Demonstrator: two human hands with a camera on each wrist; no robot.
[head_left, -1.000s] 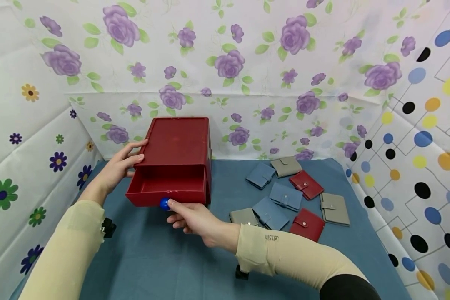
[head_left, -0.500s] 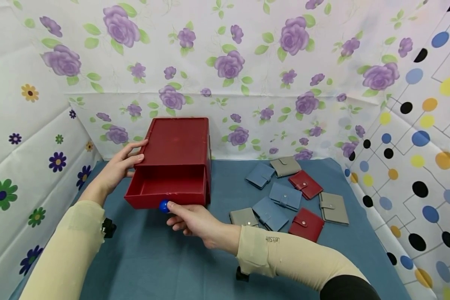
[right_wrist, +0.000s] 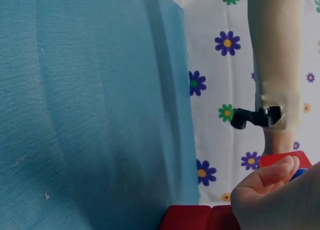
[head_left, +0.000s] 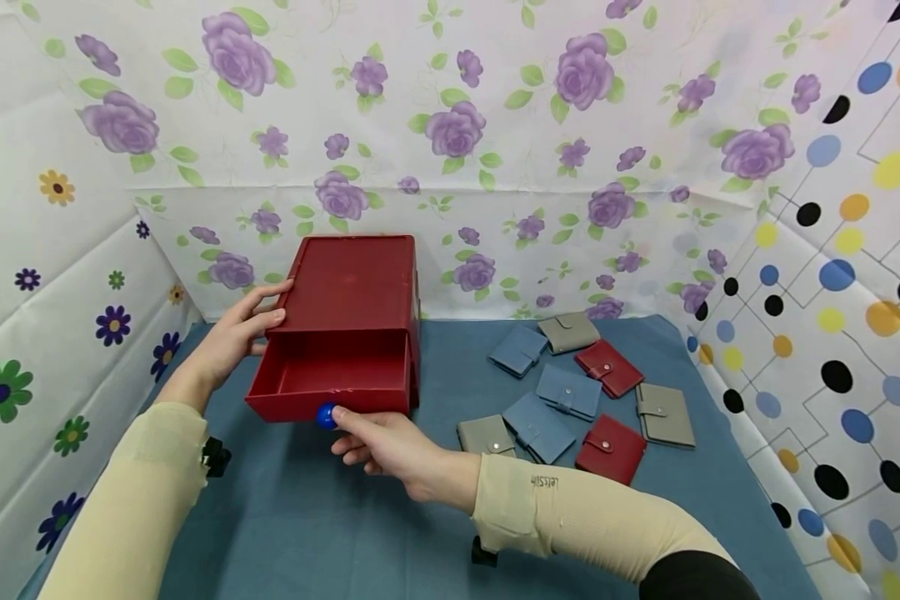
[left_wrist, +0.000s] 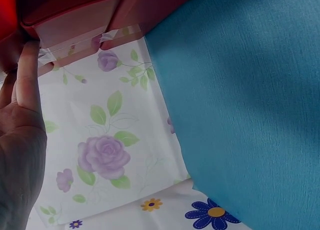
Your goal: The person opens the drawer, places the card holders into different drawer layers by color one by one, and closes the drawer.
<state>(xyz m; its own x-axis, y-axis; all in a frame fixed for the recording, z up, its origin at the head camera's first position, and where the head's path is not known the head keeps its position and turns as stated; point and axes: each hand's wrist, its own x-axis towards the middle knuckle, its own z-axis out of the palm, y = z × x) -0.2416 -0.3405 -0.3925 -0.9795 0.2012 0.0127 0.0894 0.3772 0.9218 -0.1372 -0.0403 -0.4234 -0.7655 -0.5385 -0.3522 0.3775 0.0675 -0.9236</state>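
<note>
A red plastic drawer box (head_left: 352, 279) stands at the back left of the table, its drawer (head_left: 330, 406) pulled partway out with a bare inside floor. My right hand (head_left: 397, 448) pinches the round blue knob (head_left: 326, 416) on the drawer front between thumb and forefinger. In the right wrist view only a sliver of that knob (right_wrist: 298, 173) shows past the hand. Against the left side of the box rests my left hand (head_left: 232, 337), fingers extended along the upper edge. The left wrist view shows its fingers (left_wrist: 28, 80) laid against the box.
Several snap-strap wallets in blue, red and grey lie to the right on the blue cloth (head_left: 307, 533), among them a blue wallet (head_left: 569, 391), a red wallet (head_left: 611, 450) and a grey wallet (head_left: 666, 415). Patterned sheets (head_left: 540, 200) wall in the back and sides.
The drawer has slid slightly farther out toward the front, and my right hand has come with the knob. My left hand keeps its place on the box.
</note>
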